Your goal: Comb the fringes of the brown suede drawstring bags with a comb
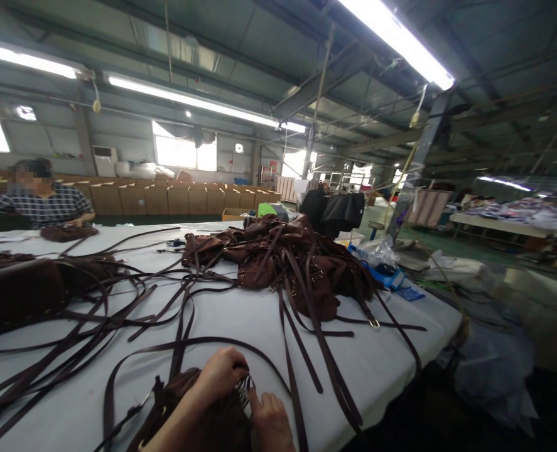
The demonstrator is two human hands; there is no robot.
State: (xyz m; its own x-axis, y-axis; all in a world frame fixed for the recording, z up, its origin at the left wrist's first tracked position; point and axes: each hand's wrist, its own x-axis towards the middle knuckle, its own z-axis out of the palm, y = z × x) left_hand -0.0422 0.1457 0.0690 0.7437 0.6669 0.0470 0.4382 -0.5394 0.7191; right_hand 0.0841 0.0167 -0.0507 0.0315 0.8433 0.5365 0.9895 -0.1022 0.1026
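Observation:
A dark brown bag with long straps lies at the near edge of the table, below the camera. My left hand reaches across it, fingers closed on the edge of its opening. Opposite it, my right hand pinches the other side of that opening, thumb pointing up. Between the hands shows a black-and-white striped lining. A brown strap from the bag's area curves over the white table. The bag's lower part is cut off by the frame.
A heap of brown bags with dangling straps covers the table's middle. More brown bags and tangled straps lie left. A person in a checked shirt sits across. Blue packets lie at the right edge; cardboard boxes line the back.

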